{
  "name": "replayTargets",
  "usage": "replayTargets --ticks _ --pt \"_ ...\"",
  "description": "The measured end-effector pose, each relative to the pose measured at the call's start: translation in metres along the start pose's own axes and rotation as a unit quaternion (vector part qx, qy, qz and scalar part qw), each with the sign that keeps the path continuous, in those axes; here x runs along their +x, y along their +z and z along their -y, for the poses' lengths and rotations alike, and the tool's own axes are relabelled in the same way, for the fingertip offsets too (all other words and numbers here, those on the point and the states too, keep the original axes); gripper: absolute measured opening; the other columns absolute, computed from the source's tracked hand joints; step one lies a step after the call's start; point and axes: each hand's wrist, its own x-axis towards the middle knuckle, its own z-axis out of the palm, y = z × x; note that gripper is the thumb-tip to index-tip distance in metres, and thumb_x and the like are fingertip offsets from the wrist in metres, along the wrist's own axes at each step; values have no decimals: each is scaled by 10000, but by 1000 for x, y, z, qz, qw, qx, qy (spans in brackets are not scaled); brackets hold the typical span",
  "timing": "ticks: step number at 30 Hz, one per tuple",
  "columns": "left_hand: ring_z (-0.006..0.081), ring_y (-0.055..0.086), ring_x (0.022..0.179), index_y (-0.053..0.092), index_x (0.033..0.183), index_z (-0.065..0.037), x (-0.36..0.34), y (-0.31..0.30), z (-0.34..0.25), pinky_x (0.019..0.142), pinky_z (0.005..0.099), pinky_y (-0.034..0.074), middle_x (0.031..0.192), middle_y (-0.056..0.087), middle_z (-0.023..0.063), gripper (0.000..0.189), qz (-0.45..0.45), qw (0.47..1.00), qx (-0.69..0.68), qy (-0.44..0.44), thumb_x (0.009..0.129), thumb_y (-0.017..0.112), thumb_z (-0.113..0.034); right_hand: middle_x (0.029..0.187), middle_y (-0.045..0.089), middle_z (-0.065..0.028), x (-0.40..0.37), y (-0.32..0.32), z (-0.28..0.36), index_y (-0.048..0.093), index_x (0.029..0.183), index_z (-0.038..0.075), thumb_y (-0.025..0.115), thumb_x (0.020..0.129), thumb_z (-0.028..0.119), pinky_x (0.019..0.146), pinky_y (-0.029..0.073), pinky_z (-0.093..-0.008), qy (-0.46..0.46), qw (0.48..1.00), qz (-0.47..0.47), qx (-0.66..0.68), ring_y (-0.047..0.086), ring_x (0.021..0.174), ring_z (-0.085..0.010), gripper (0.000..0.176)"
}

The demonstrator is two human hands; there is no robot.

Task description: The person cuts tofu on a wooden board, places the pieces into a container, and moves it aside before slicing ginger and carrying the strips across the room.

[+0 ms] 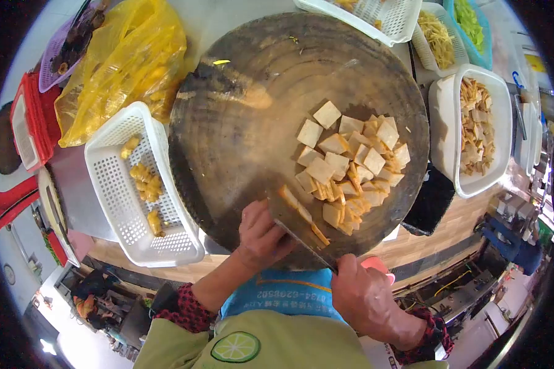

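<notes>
A round wooden chopping block fills the middle of the view. My right hand is closed round the handle of a cleaver, whose blade slants across the block's near edge. Against the blade's left side, my left hand has its fingers bent and pressed together; whether they hold something is hidden. Thin brown-edged strips lie along the far side of the blade. Beyond them, a heap of pale square slices with brown edges covers the right part of the block.
Left of the block, a white perforated basket holds ginger pieces, with a yellow plastic bag behind it. At the right, a white tub contains cut slices. Baskets with yellow shreds and green pieces stand farther back.
</notes>
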Motion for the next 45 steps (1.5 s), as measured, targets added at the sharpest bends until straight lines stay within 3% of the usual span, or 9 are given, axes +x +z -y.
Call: replayTargets --ticks 2,11,17,20,22,26,37,41,45 --pt "307 582 967 664 872 -76 -3 1 2 776 414 452 1033 619 101 329 9 1000 -4 -9 564 759 -143 598 514 -145 7 4 0 475 810 -7 586 806 77 415 444 -420 -3 999 35 15 570 468 -330 139" --pt "322 585 951 657 851 -50 -3 6 1 768 414 454 1030 617 119 320 6 1000 23 -6 559 760 -133 580 532 -123 32 8 0 467 819 -8 574 826 76 400 446 -404 72 995 -56 35 570 466 -321 136" --pt "320 584 955 655 840 -50 -1 0 -1 775 416 457 1013 617 116 316 8 1000 9 -14 559 772 -138 559 533 -106 8 7 2 467 822 -1 590 829 100 392 451 -403 -22 999 -26 -22 571 445 -292 159" --pt "321 586 956 659 842 -55 -1 1 -2 776 417 459 998 615 112 307 18 999 24 -23 569 770 -140 541 536 -109 36 6 11 459 827 6 596 832 117 401 459 -408 40 999 -2 31 577 443 -289 177" --pt "322 587 956 663 848 -60 -4 4 1 777 417 460 991 614 109 299 11 999 36 -26 577 765 -136 539 545 -128 46 14 10 450 833 13 597 836 136 411 464 -428 35 998 -44 -16 582 453 -314 191" --pt "316 590 970 677 861 -91 -7 3 1 818 427 463 995 620 87 310 6 999 29 -12 566 756 -145 525 538 -130 36 9 -5 453 828 18 605 834 138 419 462 -436 62 993 -94 45 578 452 -328 193" --pt "288 594 967 673 866 -63 -4 -10 1 785 406 448 1007 625 93 312 10 1000 24 14 580 753 -161 577 509 -129 -2 4 6 467 826 -15 602 836 131 443 469 -413 25 999 47 11 576 473 -299 199" --pt "297 586 977 668 849 -60 -8 -11 1 766 410 446 992 622 101 296 43 999 22 -8 576 749 -144 588 536 -155 20 11 11 454 826 -12 584 850 137 446 474 -417 51 996 60 37 594 487 -303 199" --pt "294 585 973 661 829 -63 -11 -5 2 754 401 453 973 616 97 286 23 1000 18 -10 564 748 -122 591 549 -173 41 17 9 442 827 -6 575 863 143 423 470 -412 35 999 -13 24 601 492 -320 203"
